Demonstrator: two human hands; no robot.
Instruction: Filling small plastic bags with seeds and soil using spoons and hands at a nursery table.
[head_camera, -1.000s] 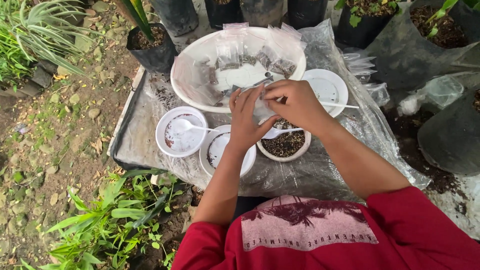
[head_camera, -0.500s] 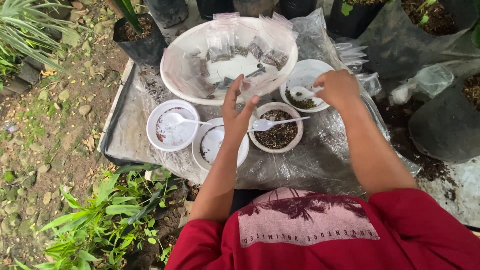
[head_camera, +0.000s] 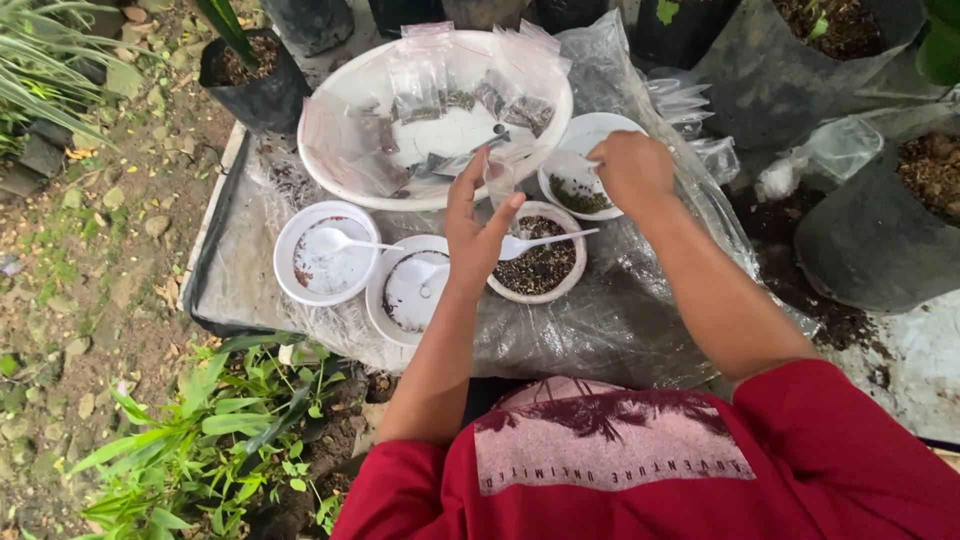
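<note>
Pinched between the left hand's (head_camera: 478, 222) thumb and fingers is a small clear bag (head_camera: 497, 180), held upright with its mouth up over the bench — a grip that looks suited to keeping it open. Over a small white bowl (head_camera: 583, 165) with a few dark seeds, the right hand (head_camera: 632, 170) is curled closed, seemingly on a white spoon; what it grips is mostly hidden.

By size: the plastic-covered bench (head_camera: 600, 330) carries everything, its sheet likely there to catch spills. At its far edge sits a large white basin (head_camera: 330, 180) holding filled bags. Nearer are three more bowls — one full of dark seeds (head_camera: 545, 268), two nearly empty (head_camera: 412, 292) (head_camera: 325, 262) — each with its own spoon, all within reach.
</note>
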